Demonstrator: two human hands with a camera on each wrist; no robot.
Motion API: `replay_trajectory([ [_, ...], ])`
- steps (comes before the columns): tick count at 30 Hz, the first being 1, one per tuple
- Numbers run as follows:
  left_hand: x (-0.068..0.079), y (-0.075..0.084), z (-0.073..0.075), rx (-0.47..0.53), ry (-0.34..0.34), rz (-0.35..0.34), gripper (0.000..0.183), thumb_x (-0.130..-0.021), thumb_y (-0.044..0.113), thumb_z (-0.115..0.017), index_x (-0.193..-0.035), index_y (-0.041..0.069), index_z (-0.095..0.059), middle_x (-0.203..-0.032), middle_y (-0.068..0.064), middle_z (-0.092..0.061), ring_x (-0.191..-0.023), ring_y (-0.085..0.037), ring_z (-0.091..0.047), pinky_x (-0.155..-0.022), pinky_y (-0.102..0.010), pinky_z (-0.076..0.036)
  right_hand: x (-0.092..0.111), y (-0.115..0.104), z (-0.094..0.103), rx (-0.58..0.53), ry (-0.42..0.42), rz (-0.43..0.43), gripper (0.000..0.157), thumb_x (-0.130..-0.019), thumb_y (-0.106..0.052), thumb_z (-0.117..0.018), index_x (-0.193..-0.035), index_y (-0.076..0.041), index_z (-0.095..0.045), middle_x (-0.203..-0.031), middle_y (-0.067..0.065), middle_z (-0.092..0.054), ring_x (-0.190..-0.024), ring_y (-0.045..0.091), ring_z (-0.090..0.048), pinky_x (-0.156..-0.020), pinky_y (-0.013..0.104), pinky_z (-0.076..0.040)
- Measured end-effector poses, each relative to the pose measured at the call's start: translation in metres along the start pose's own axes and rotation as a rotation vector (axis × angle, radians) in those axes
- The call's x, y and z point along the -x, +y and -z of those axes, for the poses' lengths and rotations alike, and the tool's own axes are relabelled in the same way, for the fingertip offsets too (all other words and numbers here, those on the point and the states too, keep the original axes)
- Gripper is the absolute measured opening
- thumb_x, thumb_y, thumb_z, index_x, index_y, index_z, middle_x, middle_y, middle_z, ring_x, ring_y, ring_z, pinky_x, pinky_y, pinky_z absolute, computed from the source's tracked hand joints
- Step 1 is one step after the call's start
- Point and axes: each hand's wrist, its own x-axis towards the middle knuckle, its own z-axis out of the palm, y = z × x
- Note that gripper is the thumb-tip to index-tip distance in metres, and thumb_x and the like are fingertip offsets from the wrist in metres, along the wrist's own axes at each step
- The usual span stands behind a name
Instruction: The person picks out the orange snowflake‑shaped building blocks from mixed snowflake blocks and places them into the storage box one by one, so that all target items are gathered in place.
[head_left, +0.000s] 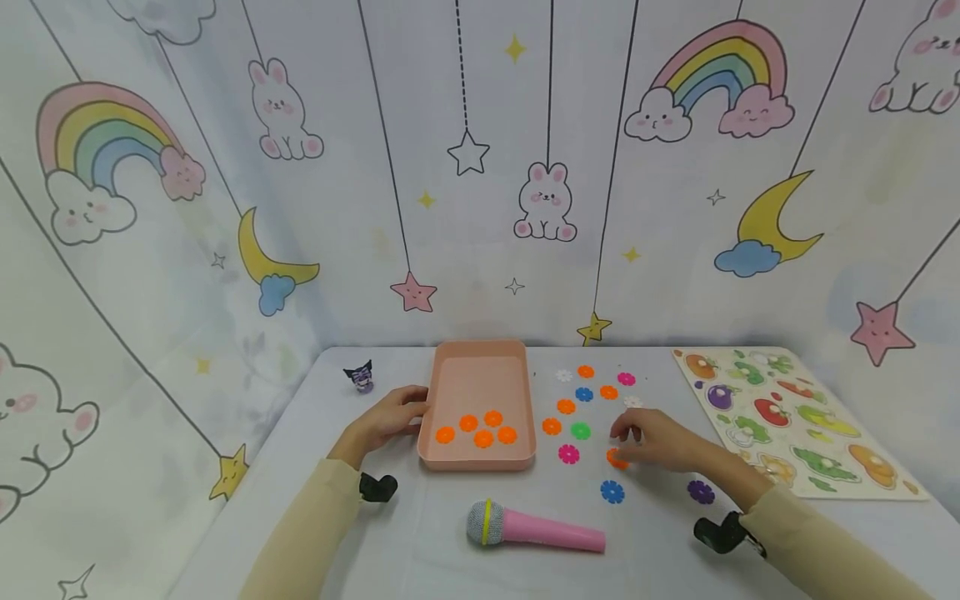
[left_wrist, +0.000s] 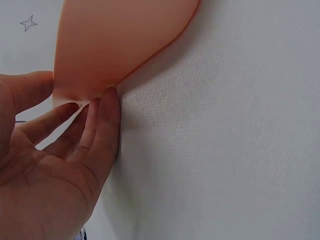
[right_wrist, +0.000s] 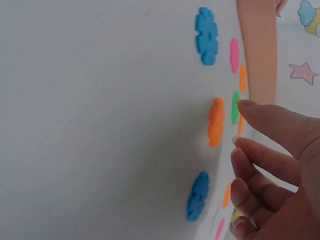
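Observation:
At the left wall of a pink tray (head_left: 477, 465), my left hand (head_left: 386, 419) holds the tray's side; the left wrist view shows the thumb (left_wrist: 37, 90) at the rim and the fingertips low on the wall. Several orange flower-shaped discs (head_left: 483, 438) lie in the tray. Over to the right, my right hand (head_left: 656, 440) hovers by an orange flower disc (right_wrist: 216, 122) lying on the table. Its thumb and fingers are parted, with nothing between them. Around it lie a blue disc (head_left: 612, 492), a green disc (head_left: 581, 431) and a pink disc (head_left: 569, 454).
A pink toy microphone (head_left: 551, 531) lies in front of the tray. At the right is a vegetable puzzle board (head_left: 802, 425), near a purple disc (head_left: 701, 492). A small dark figurine (head_left: 361, 377) stands at the back left, before a patterned cloth wall (head_left: 480, 250).

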Motion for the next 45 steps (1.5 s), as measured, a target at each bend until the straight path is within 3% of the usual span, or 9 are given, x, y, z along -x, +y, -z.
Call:
replay_trajectory([
  [14, 0.000, 0.001, 0.000, 0.000, 0.000, -0.003, 0.049, -0.107, 0.017, -0.052, -0.152, 0.001, -0.043, -0.153, -0.018, -0.046, -0.129, -0.032, -0.056, -0.105, -0.047, -0.052, 0.004, 0.012, -0.003, -0.024, -0.027, -0.066, 0.026, -0.087, -0.023, -0.082, -0.104, -0.010, -0.067, -0.093, -0.001, -0.060, -0.088, 0.019, -0.052, -0.073, 0.022, -0.052],
  [27, 0.001, 0.001, 0.001, -0.002, -0.004, -0.006, 0.049, -0.107, 0.016, -0.051, -0.152, 0.000, -0.042, -0.153, -0.019, -0.045, -0.130, -0.034, -0.055, -0.107, -0.048, -0.051, -0.001, 0.001, 0.008, -0.061, -0.048, 0.009, 0.007, -0.093, -0.010, -0.072, -0.099, -0.007, -0.071, -0.088, -0.004, -0.067, -0.079, 0.012, -0.058, -0.071, 0.022, -0.056],
  [34, 0.002, 0.002, 0.001, 0.017, -0.007, -0.008, 0.050, -0.106, 0.016, -0.053, -0.152, 0.000, -0.042, -0.155, -0.018, -0.044, -0.131, -0.034, -0.054, -0.109, -0.049, -0.049, -0.024, -0.022, 0.013, -0.067, -0.008, -0.004, 0.007, -0.094, -0.011, -0.072, -0.101, -0.008, -0.071, -0.089, -0.003, -0.067, -0.084, 0.016, -0.061, -0.076, 0.022, -0.056],
  [45, 0.005, 0.003, -0.001, 0.010, -0.005, -0.002, 0.052, -0.106, 0.017, -0.053, -0.153, 0.000, -0.040, -0.155, -0.018, -0.044, -0.132, -0.034, -0.053, -0.109, -0.050, -0.048, -0.084, -0.072, 0.004, -0.088, 0.010, 0.059, 0.005, -0.094, -0.009, -0.072, -0.098, -0.006, -0.072, -0.089, 0.000, -0.070, -0.079, 0.017, -0.064, -0.073, 0.027, -0.059],
])
